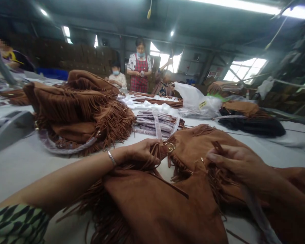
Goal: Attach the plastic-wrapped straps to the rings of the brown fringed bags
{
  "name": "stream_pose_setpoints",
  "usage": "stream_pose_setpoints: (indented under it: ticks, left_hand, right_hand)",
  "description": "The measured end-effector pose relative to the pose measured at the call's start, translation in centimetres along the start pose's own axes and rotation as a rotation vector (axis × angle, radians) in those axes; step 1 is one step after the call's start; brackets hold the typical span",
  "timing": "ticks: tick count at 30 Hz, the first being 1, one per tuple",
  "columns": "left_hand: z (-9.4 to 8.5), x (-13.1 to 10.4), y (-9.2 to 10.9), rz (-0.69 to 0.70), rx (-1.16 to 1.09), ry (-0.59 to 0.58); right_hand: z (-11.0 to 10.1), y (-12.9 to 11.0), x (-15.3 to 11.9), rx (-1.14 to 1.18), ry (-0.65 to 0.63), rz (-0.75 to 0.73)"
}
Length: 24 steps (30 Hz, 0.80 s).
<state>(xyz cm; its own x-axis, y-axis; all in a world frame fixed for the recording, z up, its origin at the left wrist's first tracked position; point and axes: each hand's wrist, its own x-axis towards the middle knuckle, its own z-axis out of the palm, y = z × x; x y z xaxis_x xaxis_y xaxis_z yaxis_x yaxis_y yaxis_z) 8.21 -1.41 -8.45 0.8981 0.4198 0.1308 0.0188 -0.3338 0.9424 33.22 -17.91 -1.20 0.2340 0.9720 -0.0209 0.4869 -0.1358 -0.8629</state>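
Note:
A brown fringed bag (155, 206) lies right in front of me on the white table. My left hand (144, 152) is closed on thin brown strips near the bag's top, beside a brown strap tab with a gold ring (169, 147). On the right, my right hand (228, 159) pinches the end of a brown strap (217, 146). Below that hand hangs a plastic-wrapped strap (259, 213). Another brown bag (193, 142) lies just behind, partly hidden by my right hand.
Brown fringed bags (73, 108) are piled at the left, by a grey device (12, 128). Wrapped straps (157, 122) lie at the centre. A plastic bag (197, 100) and a black bundle (251, 125) sit back right. Several people are across the table, including one in a checked apron (139, 74).

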Motion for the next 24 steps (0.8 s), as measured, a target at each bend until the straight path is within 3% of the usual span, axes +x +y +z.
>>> stream_pose_setpoints:
  ticks: [5,8,10,14,17,19,20,22,24]
  left_hand:
    - [-0.6,0.0,-0.9,0.017,-0.153,-0.024]
    - [-0.8,-0.2,-1.9,-0.004,-0.216,0.009]
    - [-1.2,-0.3,-2.7,-0.021,-0.242,0.015]
    - [-3.9,-0.5,-3.1,-0.003,-0.135,0.009]
    - [-6.6,-1.0,-1.7,0.139,-0.188,0.261]
    - [-7.4,-1.3,-0.1,0.258,-0.277,0.431]
    - [-7.3,-1.3,0.7,0.283,-0.255,0.454]
    - [-6.1,-0.9,1.8,0.274,-0.065,0.379]
    - [-4.2,-0.2,2.1,0.242,0.187,0.218]
  right_hand:
    - [6.4,-3.2,5.1,-0.006,-0.095,0.033]
    - [8.9,-3.1,6.7,0.141,-0.232,0.081]
    - [10.0,-2.5,7.3,0.217,-0.237,0.099]
    - [11.4,-0.9,8.1,0.292,-0.144,0.087]
    - [12.0,0.3,8.5,0.351,-0.102,0.062]
    - [12.2,0.8,8.4,0.351,-0.093,0.055]
    - [12.3,1.0,8.3,0.342,-0.096,0.057]
    - [12.2,1.1,8.0,0.325,-0.101,0.057]
    - [11.9,1.1,7.7,0.319,-0.101,0.022]
